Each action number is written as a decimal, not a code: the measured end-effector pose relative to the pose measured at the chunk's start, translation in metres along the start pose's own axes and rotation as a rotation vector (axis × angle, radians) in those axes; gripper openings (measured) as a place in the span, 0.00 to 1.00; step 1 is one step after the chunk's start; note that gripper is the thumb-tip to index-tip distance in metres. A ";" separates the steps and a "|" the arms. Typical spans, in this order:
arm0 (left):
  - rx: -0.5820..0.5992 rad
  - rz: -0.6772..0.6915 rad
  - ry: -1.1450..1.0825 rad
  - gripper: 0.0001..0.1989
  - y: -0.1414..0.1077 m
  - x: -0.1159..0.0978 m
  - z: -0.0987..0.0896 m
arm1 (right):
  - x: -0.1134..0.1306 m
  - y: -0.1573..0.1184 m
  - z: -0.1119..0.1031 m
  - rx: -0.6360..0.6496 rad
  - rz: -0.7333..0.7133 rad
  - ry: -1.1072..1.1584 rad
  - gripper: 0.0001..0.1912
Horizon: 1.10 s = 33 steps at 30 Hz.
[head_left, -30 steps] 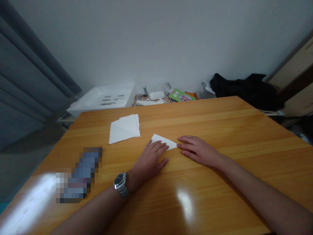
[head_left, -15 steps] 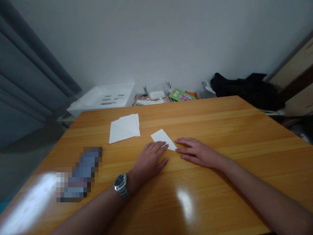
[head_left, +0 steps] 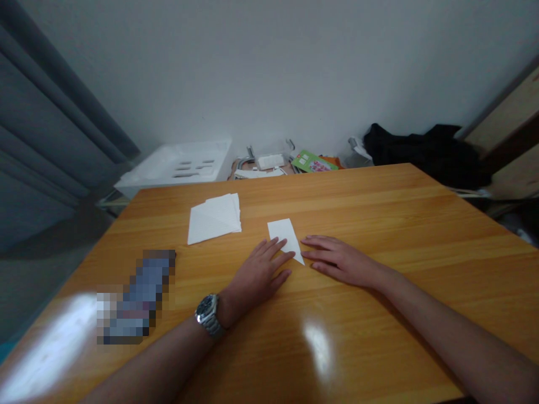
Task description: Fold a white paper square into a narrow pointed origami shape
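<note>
Your table (head_left: 379,213) is glossy wood-grain. On it, your sheet (head_left: 287,233) and the stack (head_left: 214,219) are matt paper; above it, your watch (head_left: 208,313) is shiny metal. Beyond it lies dull cloth (head_left: 421,156).

Small folded paper (head_left: 283,228) turned clockwise: narrow tip pointed between 3 and 4 o'clock a second ago, now about 5. Broad end, partly under fingers at first, now shows clear at 11 o'clock. Left hand (head_left: 263,266): index finger has spread from its neighbour, now reaching farther toward 3 o'clock. Right hand (head_left: 337,259): fingertips, earlier at the tip, now beside the long edge; contact unclear.
</note>
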<state>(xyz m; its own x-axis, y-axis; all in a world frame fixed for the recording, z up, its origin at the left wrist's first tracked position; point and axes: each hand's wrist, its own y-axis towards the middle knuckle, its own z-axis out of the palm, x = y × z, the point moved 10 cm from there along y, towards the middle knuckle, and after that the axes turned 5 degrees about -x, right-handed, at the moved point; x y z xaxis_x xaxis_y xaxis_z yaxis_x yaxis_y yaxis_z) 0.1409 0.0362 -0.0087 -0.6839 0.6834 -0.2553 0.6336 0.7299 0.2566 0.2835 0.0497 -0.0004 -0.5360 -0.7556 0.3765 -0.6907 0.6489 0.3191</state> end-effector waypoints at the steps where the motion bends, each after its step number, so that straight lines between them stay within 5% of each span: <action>1: 0.000 0.007 0.005 0.22 0.000 -0.001 0.000 | 0.000 0.000 0.000 0.001 -0.001 -0.002 0.19; 33: -0.025 0.010 0.047 0.24 0.003 -0.006 -0.008 | 0.002 0.000 0.000 0.007 -0.033 -0.001 0.20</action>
<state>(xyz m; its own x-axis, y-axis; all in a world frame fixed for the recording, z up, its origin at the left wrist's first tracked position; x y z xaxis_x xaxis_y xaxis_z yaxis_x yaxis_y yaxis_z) 0.1440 0.0336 0.0013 -0.6944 0.6888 -0.2082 0.6315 0.7220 0.2826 0.2822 0.0478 0.0001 -0.5137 -0.7765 0.3650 -0.7114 0.6233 0.3248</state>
